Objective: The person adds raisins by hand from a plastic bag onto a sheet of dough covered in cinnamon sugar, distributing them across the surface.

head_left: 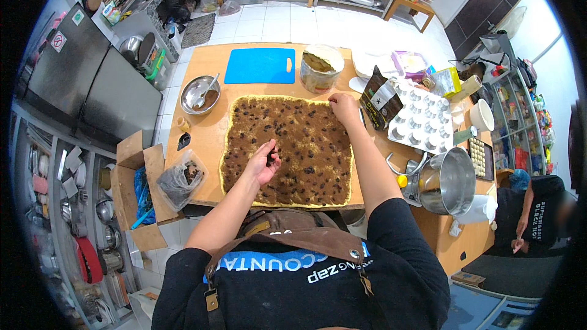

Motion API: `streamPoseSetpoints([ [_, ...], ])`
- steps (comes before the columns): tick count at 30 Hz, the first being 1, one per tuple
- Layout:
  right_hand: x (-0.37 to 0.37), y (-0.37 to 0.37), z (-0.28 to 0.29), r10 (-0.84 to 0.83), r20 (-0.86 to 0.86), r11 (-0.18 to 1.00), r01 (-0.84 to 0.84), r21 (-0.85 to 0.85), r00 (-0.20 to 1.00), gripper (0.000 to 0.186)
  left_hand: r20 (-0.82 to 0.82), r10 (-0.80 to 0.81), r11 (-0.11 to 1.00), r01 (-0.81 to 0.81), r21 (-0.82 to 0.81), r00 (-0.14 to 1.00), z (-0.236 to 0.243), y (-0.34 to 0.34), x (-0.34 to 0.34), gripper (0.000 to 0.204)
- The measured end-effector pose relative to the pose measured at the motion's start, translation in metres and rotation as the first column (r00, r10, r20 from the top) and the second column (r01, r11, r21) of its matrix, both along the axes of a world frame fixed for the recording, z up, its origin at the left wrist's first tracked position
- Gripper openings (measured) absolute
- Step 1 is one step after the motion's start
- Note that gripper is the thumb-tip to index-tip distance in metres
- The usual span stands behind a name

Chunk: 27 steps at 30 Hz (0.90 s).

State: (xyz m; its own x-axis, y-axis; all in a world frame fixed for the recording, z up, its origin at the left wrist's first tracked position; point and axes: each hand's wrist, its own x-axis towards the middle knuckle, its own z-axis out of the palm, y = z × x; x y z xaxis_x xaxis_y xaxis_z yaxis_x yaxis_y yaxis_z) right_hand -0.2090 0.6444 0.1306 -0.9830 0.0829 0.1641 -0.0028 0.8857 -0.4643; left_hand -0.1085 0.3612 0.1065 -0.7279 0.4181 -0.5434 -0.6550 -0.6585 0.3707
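Observation:
A rectangular sheet of rolled dough [288, 174] lies on the wooden table, covered with brown powder and scattered dark raisins. Over its middle, my left hand [263, 165] is turned palm up with curled fingers around a few raisins [270, 158]. At the sheet's far right corner, my right hand [344, 109] points downward with its fingertips pressed together; what they pinch, if anything, is hidden. To the left of the dough sits an open plastic bag or tub of raisins [182, 177]. A steel bowl [200, 94] beyond it holds brown powder and a spoon [208, 93].
A blue cutting board [260, 66] and a large white tub [321, 68] stand behind the dough. On the right are a dark pouch [382, 99], a muffin pan [422, 119] and a steel mixing bowl [449, 182]. Another person [535, 220] sits at the far right.

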Motion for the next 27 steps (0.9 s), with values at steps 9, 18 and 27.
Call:
streamPoseSetpoints([
  [9, -0.006, 0.005, -0.009, 0.014, -0.001, 0.998, -0.014, 0.058, 1.000, 0.012, 0.015, 0.023, 1.000, -0.023, -0.002, 1.000, -0.005, 0.000, 0.000, 0.012],
  [18, -0.001, -0.010, 0.013, -0.070, -0.033, 0.995, 0.067, -0.074, 0.997, 0.016, -0.001, 0.053, 0.998, -0.053, -0.026, 0.999, -0.007, 0.001, 0.000, 0.011],
  [27, 0.105, -0.104, -0.026, 0.470, 0.219, 0.566, -0.102, -0.818, 0.855, 0.028, -0.035, -0.046, 0.975, 0.038, -0.218, 0.998, -0.012, 0.018, 0.007, 0.012],
])
